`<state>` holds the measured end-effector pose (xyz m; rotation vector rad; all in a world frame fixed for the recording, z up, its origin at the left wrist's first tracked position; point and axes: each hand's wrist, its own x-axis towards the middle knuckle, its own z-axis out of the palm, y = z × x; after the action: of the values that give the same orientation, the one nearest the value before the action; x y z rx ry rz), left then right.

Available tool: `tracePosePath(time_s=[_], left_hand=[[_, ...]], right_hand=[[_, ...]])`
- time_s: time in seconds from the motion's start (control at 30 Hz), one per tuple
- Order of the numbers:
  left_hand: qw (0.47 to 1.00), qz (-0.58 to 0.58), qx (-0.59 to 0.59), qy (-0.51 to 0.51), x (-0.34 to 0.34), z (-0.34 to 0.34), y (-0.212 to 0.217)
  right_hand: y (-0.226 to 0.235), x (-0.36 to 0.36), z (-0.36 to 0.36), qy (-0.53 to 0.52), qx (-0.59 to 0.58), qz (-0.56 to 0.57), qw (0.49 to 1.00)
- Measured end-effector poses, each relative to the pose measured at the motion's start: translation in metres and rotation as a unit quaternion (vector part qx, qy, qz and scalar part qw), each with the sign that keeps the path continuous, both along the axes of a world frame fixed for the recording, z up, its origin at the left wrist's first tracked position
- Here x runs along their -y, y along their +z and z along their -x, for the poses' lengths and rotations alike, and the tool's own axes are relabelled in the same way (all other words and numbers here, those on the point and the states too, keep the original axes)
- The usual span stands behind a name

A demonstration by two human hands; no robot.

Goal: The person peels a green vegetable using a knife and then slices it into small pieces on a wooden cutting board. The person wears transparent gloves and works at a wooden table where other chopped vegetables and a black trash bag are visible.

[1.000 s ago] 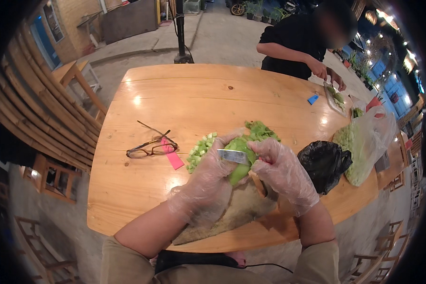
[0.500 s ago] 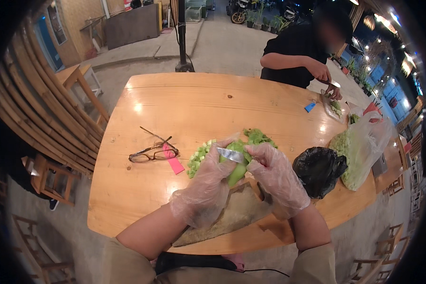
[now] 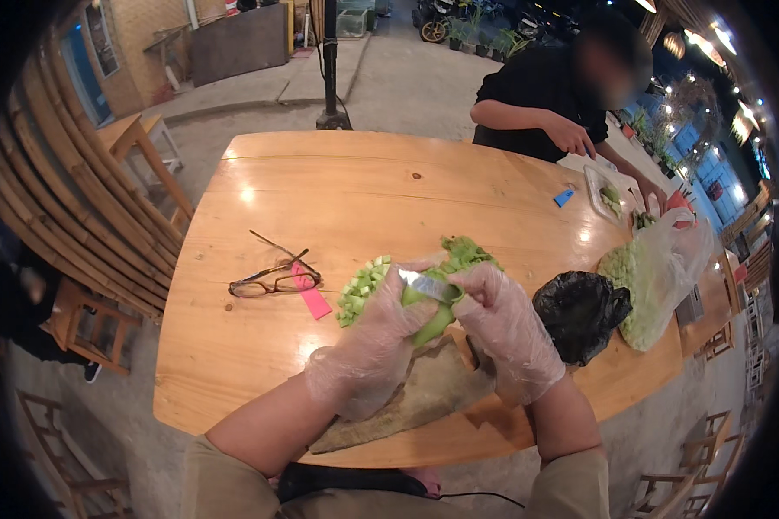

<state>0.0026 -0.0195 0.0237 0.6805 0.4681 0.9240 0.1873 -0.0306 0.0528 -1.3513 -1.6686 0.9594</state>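
Both my hands wear clear plastic gloves. My left hand is closed around a pale green vegetable that looks like a chayote, held above the near part of the table. A knife is in my right hand; its shiny blade lies across the top of the vegetable, while its handle is mostly hidden by the fingers. Under my hands lies a worn wooden cutting board. Pale green diced pieces are heaped beside my left hand, and green peelings lie just beyond the vegetable.
On the wooden table lie eyeglasses and a pink tag. To the right are a black plastic bag and a clear bag of green pieces. Across the table, a person works by a clear tray.
The knife blade has shifted slightly on the vegetable, and a curl of peel shows by my right thumb. Across the table, the person's one hand has moved from the tray toward the clear bag.
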Motion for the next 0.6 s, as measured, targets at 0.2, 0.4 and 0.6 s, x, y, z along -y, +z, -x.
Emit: tracePosePath(time_s=[0.2,0.4,0.6], left_hand=[[0.999,0.018,0.024,0.021,-0.002,0.002,0.001],[0.998,0.005,0.047,0.042,-0.012,0.006,-0.008],[0.998,0.030,0.034,0.051,-0.013,0.005,-0.008]], right_hand=[[0.012,-0.016,-0.019,-0.039,0.010,0.061,0.997],[0.006,-0.022,-0.044,-0.058,0.054,0.100,0.992],[0.013,-0.018,-0.037,-0.114,0.096,0.100,0.984]])
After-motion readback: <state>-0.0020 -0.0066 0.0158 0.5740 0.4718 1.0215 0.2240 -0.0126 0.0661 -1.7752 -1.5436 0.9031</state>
